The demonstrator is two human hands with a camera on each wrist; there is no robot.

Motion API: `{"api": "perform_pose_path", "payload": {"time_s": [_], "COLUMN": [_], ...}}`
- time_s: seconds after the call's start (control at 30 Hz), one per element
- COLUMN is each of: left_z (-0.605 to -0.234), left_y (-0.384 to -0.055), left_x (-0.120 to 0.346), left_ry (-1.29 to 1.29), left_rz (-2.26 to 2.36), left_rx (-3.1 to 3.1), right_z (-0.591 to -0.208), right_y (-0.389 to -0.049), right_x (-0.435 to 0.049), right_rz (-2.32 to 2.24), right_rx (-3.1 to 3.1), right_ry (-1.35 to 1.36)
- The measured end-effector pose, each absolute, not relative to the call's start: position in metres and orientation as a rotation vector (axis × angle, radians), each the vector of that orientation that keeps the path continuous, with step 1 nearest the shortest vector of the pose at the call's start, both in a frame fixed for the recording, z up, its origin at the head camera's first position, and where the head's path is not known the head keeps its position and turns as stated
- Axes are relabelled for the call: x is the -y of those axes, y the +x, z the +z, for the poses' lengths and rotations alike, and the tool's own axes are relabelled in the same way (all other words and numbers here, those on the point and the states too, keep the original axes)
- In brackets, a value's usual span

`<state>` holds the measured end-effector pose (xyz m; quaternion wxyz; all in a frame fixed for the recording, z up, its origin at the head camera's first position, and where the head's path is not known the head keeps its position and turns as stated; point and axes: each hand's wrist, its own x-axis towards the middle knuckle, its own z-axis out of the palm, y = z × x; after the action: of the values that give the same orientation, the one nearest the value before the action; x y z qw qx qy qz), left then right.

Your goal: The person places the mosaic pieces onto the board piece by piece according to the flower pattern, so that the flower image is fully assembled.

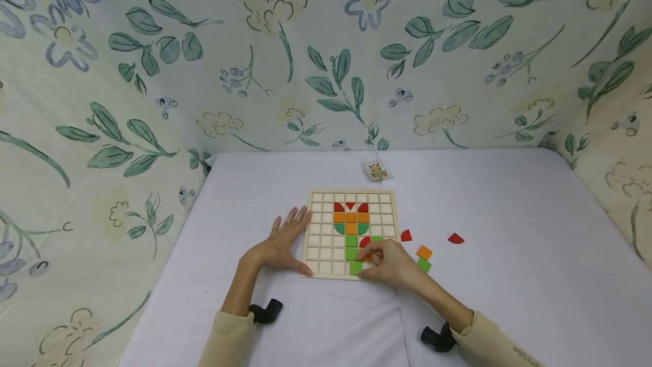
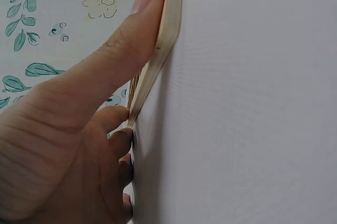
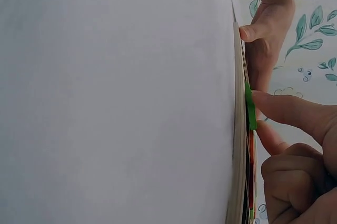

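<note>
A wooden grid board (image 1: 320,255) lies on the table, with red, orange and green tiles forming a tulip-like flower. My left hand (image 1: 277,247) rests along its left side, fingers spread, with the thumb on the front left corner; the left wrist view shows the thumb (image 2: 118,50) lying over the rim. With thumb and index finger, my right hand (image 1: 389,265) pinches a green square tile (image 3: 250,105) in the front row, slightly raised above the board's surface in the right wrist view. That hand partly covers the tiles at the lower right of the pattern.
Right of the board lie a red quarter-round tile (image 1: 406,235), another red tile (image 1: 455,238), an orange square (image 1: 424,252) and a green square (image 1: 424,265). A small picture card (image 1: 377,170) lies behind the board. Floral cloth (image 1: 351,72) hangs behind the white-covered table (image 1: 254,186).
</note>
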<state>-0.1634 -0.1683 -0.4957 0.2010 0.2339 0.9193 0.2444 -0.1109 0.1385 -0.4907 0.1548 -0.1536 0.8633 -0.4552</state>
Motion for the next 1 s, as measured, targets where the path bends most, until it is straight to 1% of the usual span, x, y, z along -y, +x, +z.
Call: {"api": "perform_pose_path", "payload": {"time_s": [1.0], "left_z": [-0.4975], "left_y": [-0.1634], "left_x": [0.1694], "left_ry": [0.651], "left_rz": [0.686], "left_rx": [-2.571], "right_z": [-0.4951], "right_y": [-0.1111], "right_x": [-0.1368], "right_rz": [-1.322], "right_rx": [-2.51], "right_ry": [-0.375]}}
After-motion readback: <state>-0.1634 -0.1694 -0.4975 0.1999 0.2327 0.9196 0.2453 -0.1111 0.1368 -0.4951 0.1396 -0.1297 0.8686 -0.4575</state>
